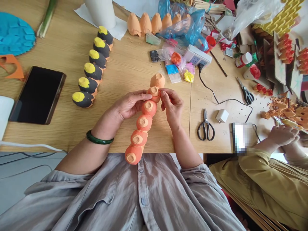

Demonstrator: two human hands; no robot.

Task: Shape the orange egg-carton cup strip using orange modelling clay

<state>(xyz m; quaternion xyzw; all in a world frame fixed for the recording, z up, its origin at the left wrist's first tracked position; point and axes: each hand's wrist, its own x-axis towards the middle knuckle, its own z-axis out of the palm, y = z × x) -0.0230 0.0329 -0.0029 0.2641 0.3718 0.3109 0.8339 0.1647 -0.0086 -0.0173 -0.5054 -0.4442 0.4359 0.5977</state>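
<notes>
A strip of egg-carton cups (143,122) slants up and away from my body, its near end over the table edge. Most cups are coated in smooth orange clay around bare, paler tips; the farthest cup looks uncoated. My left hand (132,103) holds the strip from the left, its thumb by the second-farthest cup. On the right side of that same cup, my right hand (172,104) pinches with thumb and forefinger against the coated edge. Behind the strip lie small bags of clay: orange (176,58), blue (172,69), yellow (189,76) and black (155,56).
A black-and-yellow carton strip (89,68) and a tablet (38,95) lie left. At the back stands a bare carton strip (156,24). To the right are scissors (206,126), a power strip (197,55), a charger (222,115) and a co-worker's hands (284,136).
</notes>
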